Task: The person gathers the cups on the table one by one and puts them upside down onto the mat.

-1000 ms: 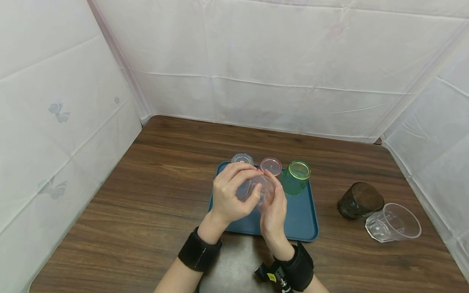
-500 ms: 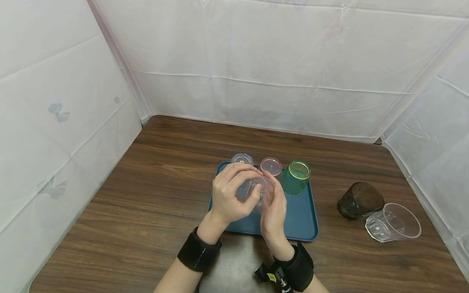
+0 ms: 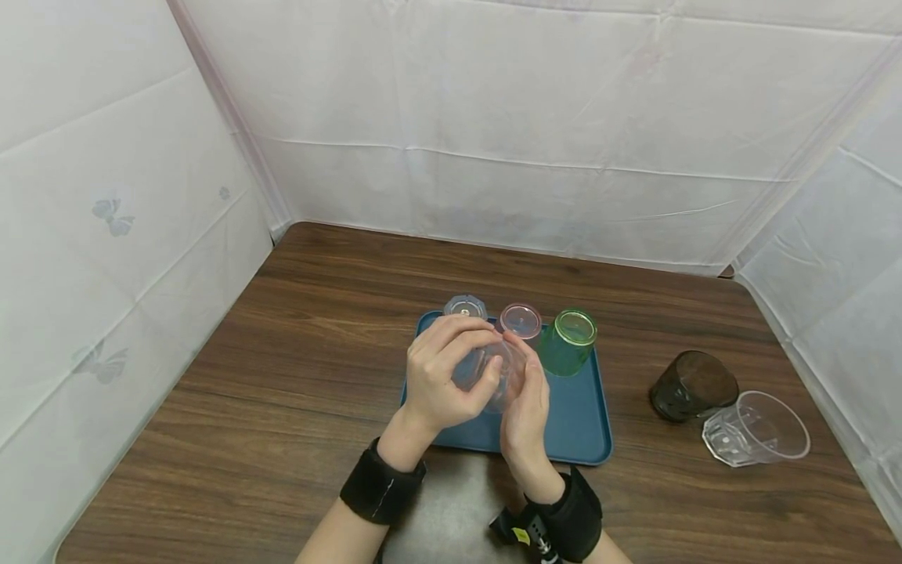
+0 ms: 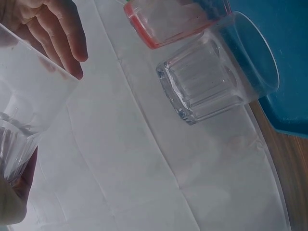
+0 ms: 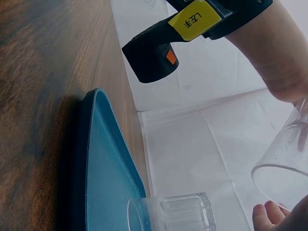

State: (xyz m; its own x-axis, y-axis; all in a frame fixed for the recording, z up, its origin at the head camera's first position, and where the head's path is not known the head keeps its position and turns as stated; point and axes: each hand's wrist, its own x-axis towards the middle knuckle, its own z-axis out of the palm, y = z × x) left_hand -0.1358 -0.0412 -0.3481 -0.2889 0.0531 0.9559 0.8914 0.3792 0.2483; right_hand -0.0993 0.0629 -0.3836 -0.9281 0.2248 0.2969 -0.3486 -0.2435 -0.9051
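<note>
Above the blue tray (image 3: pixel 578 423), both hands hold a clear glass (image 3: pixel 499 380), tilted with its rim turned downward. My left hand (image 3: pixel 447 376) curls its fingers and thumb around the ribbed base end. On the other side, my right hand (image 3: pixel 527 403) cups the glass near its rim. The left wrist view has the held glass (image 4: pixel 36 91) at its left edge, the fingers (image 4: pixel 60 33) lying along the rim. Upside down at the back of the tray stand a clear ribbed glass (image 3: pixel 465 305), a pink glass (image 3: pixel 521 323) and a green glass (image 3: pixel 567 348).
To the right on the wooden table (image 3: pixel 296 352) are a dark brown glass (image 3: pixel 687 388) and a clear glass (image 3: pixel 740 435), close together with mouths up. White sheeting (image 3: pixel 493 102) encloses the back and sides. A grey patch (image 3: pixel 458 509) lies before the tray.
Both hands and the held glass have shifted very slightly left. Everything on the tray and table stays where it was.
</note>
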